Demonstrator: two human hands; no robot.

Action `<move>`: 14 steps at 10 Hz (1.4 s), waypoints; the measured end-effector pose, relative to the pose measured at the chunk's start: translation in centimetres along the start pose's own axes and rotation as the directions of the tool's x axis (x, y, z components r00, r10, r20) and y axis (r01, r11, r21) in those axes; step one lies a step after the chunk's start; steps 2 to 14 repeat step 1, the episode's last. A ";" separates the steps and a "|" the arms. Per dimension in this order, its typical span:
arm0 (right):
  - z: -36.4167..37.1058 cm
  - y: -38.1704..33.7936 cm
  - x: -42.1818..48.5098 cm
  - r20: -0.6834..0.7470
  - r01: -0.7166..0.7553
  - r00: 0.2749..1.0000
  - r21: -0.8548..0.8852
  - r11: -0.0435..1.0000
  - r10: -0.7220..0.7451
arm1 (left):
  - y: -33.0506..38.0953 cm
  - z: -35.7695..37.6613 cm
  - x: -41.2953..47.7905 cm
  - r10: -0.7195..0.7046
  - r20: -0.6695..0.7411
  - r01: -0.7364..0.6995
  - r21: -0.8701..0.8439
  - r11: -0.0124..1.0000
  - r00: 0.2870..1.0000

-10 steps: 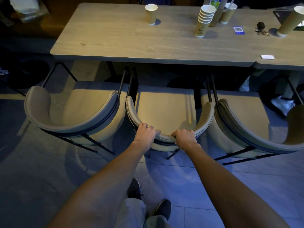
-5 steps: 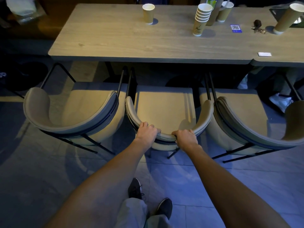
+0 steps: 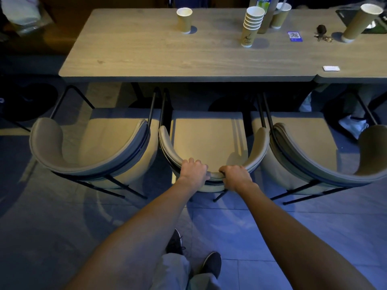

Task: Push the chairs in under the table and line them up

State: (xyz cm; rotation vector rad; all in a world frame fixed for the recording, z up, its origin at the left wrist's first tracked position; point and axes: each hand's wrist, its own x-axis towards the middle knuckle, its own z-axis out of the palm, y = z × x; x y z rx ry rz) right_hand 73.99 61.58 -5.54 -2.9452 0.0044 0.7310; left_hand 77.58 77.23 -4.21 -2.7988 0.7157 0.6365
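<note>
Three beige chairs with curved backs stand side by side in front of a long wooden table [image 3: 146,59]. My left hand [image 3: 193,171] and my right hand [image 3: 235,177] both grip the top of the backrest of the middle chair [image 3: 207,139]. Its seat lies short of the table's near edge. The left chair [image 3: 100,147] is turned at an angle, its back swung toward the left. The right chair [image 3: 310,149] is angled the other way. The arms of neighbouring chairs nearly touch.
On the table stand single paper cups [image 3: 184,20], a stack of cups [image 3: 252,26], a blue card [image 3: 294,36], keys [image 3: 321,32] and a white card [image 3: 330,68]. My feet [image 3: 211,264] stand on the tiled floor behind the middle chair. A second table [image 3: 356,59] adjoins at right.
The middle chair and the view have crept slightly toward the table; both hands keep their grip on the backrest. The side chairs have not moved.
</note>
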 end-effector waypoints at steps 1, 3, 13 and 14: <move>-1.8 0.2 -0.2 0.022 -0.070 0.997 0.109 0.992 0.068 | 0.8 -1.5 -0.1 0.026 -0.040 -0.027 -0.026 0.999 0.999; -1.8 0.2 -0.2 0.022 -0.070 0.997 0.109 0.992 0.068 | 0.8 -1.5 -0.1 0.026 -0.040 -0.027 -0.026 0.999 0.999; -1.8 0.2 -0.2 0.022 -0.070 0.997 0.109 0.992 0.068 | 0.8 -1.5 -0.1 0.026 -0.040 -0.027 -0.026 0.999 0.999; -1.8 0.2 -0.2 0.022 -0.070 0.997 0.109 0.992 0.068 | 0.8 -1.5 -0.1 0.026 -0.040 -0.027 -0.026 0.999 0.999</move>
